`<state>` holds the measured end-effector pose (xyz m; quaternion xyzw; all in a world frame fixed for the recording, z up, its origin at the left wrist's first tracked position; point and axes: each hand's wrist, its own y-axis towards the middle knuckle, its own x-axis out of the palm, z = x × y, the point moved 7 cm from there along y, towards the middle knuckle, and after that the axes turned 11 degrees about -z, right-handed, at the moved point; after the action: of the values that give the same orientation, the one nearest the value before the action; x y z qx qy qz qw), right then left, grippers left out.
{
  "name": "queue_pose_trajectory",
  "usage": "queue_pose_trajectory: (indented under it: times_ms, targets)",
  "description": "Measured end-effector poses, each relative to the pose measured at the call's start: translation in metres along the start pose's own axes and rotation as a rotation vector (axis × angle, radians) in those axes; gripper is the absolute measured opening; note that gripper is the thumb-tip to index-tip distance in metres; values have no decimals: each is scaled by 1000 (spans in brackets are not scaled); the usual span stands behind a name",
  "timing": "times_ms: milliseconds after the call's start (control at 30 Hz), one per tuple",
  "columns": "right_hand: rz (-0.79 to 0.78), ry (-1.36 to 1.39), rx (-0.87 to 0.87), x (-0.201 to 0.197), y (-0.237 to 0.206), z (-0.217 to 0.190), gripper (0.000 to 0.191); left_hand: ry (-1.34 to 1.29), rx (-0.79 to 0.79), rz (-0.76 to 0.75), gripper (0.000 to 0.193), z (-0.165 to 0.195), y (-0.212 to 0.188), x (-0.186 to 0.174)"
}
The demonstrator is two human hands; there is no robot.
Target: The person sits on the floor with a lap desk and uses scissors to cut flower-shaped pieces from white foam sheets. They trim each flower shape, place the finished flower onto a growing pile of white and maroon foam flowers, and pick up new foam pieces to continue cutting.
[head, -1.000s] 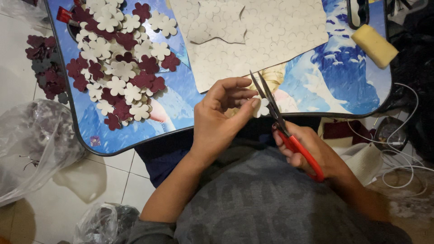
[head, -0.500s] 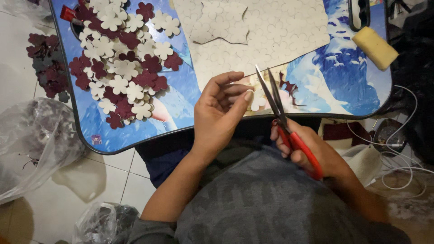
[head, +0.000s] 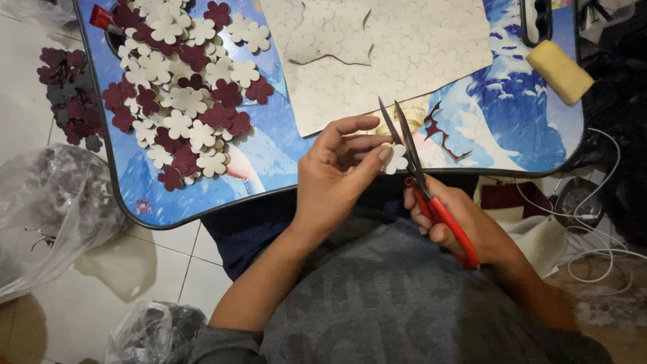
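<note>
Scissors at a small cream flower

The left hand (head: 333, 178) pinches a cream flower cutout (head: 396, 158) between thumb and fingertips, the other fingers (head: 350, 125) curled above it. The right hand (head: 458, 222) grips the red-handled scissors (head: 421, 182), fingers wrapped through the handles, blades slightly parted and touching the cutout's right edge. Beyond the fingers, on the blue counter (head: 269, 168), lies a cream sheet (head: 404, 61) marked with flower outlines; left of them sits a heap of cream and maroon flowers (head: 189, 101)

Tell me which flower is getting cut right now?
The small white flower pinched in the left hand, right against the scissors the right hand holds. All the other flowers lie loose on the table.
</note>
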<state>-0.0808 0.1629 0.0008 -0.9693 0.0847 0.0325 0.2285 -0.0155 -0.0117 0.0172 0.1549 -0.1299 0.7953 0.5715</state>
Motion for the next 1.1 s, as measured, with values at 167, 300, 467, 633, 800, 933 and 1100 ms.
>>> queue_pose_trajectory:
  times_ms: [167,300,467,633,800,933,1100]
  targets:
    - [-7,7,-34,1,0,-4,110,56,-3,10,34,2,0,0]
    - [-4,-12,-52,0,1,-8,111,26,-5,6,34,2,0,1]
    - [10,-14,-24,-1,0,-5,110,45,-15,16,33,4,1,1]
    - [1,16,-44,-1,0,0,104,57,-12,7,33,7,1,2]
    - [-12,48,-27,0,-2,5,102,66,-43,13,33,8,0,-1]
    - [-10,6,-27,-2,-3,5,101,61,-44,15,36,9,1,-4]
    - [-11,-9,-24,-3,-3,3,101,80,-62,15,38,11,2,-7]
